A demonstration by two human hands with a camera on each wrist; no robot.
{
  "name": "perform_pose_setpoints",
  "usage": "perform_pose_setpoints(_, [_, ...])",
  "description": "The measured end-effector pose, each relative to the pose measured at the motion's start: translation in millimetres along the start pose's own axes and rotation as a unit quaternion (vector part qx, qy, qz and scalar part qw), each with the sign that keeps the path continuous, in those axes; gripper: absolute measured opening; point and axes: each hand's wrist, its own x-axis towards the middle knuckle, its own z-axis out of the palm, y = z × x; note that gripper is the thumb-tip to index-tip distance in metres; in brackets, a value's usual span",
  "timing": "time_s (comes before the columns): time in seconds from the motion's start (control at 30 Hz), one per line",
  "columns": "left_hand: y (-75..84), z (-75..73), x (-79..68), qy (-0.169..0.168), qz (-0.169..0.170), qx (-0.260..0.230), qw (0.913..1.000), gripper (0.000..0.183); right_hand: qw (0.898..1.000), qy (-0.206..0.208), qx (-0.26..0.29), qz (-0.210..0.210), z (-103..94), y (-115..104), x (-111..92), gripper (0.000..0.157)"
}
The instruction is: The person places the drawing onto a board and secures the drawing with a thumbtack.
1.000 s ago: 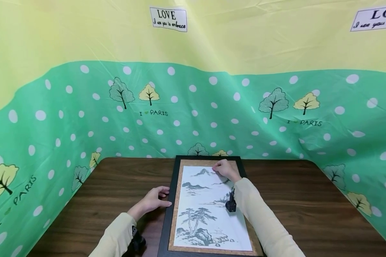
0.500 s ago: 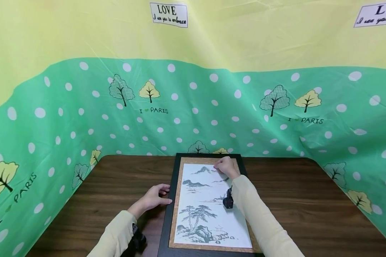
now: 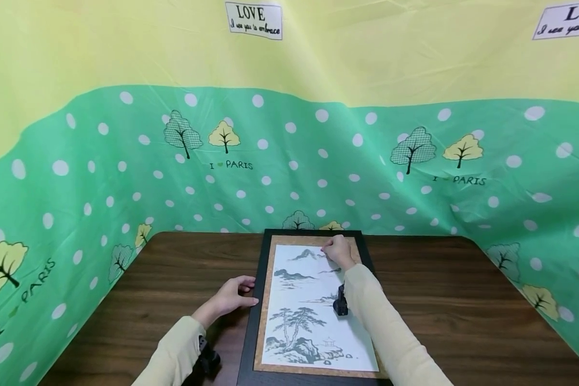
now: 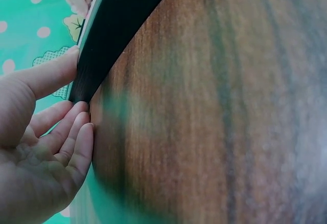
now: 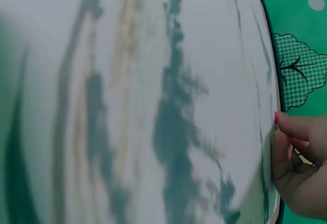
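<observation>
A black-framed cork board (image 3: 258, 348) lies on the wooden table, with a sheet of ink landscape painting (image 3: 289, 295) on its cork. At the top of the sheet my right hand (image 3: 339, 252) pinches a small pink push pin (image 5: 276, 117) between thumb and finger; its tip is hidden, so I cannot tell how deep it sits. Beside the frame's left edge, my left hand (image 3: 231, 296) touches the black side with thumb and fingertips. In the left wrist view this hand (image 4: 46, 127) has its fingers only slightly bent against the frame's side (image 4: 110, 35).
Dark wooden table (image 3: 444, 300) spreads on both sides of the board. A green and yellow printed cloth (image 3: 289, 139) hangs behind and around it. Small black cameras (image 3: 340, 301) sit on both wrists.
The head view has tilted slightly, so the scene sits a little higher. My right forearm has shifted slightly left while its fingers stay at the pin. The left hand keeps its place on the frame.
</observation>
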Motion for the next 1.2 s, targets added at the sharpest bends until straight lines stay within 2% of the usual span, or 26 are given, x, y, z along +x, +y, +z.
perform_pose_setpoints(0.1, [1.5, -0.6, 0.0, -0.001, 0.001, 0.0, 1.0, 0.053, 1.0, -0.023, 0.021, -0.006, -3.4, 2.2, 0.4, 0.011])
perform_pose_setpoints(0.2, [2.1, -0.9, 0.0, -0.002, -0.001, 0.001, 1.0, 0.054, 0.998, -0.047, 0.027, -0.029, -8.5, 5.3, 0.5, 0.01])
perform_pose_setpoints(0.4, [1.7, -0.6, 0.6, -0.001, -0.003, -0.002, 1.0, 0.054, 0.992, -0.075, -0.01, -0.103, -28.4, 8.1, -6.1, 0.01])
perform_pose_setpoints(0.6, [1.6, -0.3, 0.4, -0.002, 0.0, -0.002, 1.0, 0.054, 0.985, -0.092, -0.03, -0.144, -53.8, 7.8, -17.9, 0.011])
perform_pose_setpoints(1.0, [3.6, 0.4, -0.7, 0.001, 0.001, 0.0, 1.0, 0.054, 0.977, -0.076, -0.04, -0.193, -95.0, 24.3, -32.5, 0.015])
perform_pose_setpoints(1.2, [4.1, 0.4, -1.3, 0.0, 0.0, -0.001, 1.0, 0.054, 0.978, -0.061, -0.046, -0.194, -114.8, 34.7, -40.4, 0.014])
